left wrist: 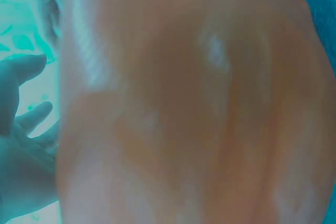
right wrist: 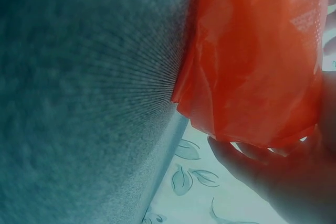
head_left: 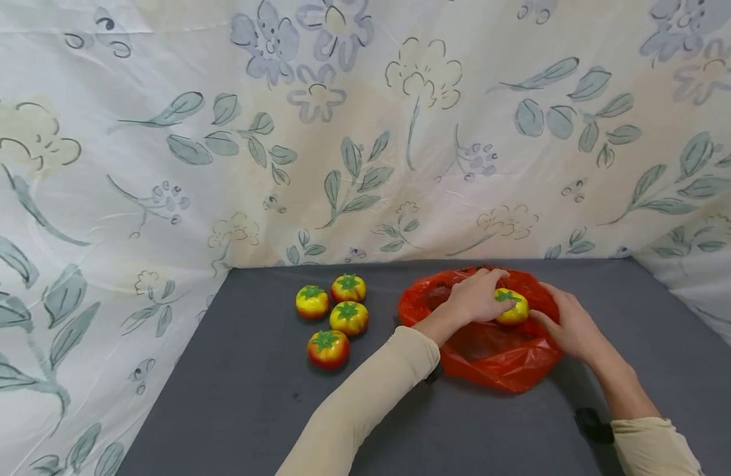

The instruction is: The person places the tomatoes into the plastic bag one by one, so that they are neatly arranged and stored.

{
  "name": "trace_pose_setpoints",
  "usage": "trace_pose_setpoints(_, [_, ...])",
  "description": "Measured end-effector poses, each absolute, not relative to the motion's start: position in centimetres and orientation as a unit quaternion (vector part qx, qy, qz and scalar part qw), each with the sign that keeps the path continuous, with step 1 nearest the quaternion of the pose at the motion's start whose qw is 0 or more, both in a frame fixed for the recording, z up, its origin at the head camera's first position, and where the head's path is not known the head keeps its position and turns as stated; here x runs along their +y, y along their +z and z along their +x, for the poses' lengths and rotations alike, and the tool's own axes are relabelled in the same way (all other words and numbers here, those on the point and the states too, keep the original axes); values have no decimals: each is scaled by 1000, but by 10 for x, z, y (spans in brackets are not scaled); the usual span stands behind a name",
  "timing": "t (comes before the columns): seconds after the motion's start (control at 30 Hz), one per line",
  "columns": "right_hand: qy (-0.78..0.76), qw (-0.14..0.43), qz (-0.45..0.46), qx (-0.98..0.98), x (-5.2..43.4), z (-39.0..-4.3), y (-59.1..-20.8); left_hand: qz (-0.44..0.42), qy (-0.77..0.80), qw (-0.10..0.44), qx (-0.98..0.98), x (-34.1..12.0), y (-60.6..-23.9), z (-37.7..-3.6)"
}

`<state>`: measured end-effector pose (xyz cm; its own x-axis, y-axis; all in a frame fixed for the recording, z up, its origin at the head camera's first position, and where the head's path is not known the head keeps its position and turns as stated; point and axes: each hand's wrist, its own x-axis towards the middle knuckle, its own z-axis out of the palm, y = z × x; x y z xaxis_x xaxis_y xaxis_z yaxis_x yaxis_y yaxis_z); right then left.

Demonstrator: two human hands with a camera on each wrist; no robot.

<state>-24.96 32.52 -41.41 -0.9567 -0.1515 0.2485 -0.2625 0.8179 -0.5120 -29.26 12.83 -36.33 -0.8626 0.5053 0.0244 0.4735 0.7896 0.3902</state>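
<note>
Bagging under way: left hand grips one tomato over red bag; right hand pinches bag rim; four tomatoes remain on desk.

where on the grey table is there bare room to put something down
Bare grey table lies in front of the four loose tomatoes, and along the right edge past the red bag. It is crowded where the left hand holds a tomato over the bag, right hand alongside.

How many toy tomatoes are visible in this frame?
5. Four sit grouped on the grey table. The fifth tomato is held by the left hand over the red bag. The bag may hide more.
</note>
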Motion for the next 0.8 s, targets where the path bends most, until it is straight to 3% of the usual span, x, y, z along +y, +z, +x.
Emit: trace_pose_setpoints(0.8, [272,98,110,-951,325,-249,-417,248,177,-44,951,80,-334,-315])
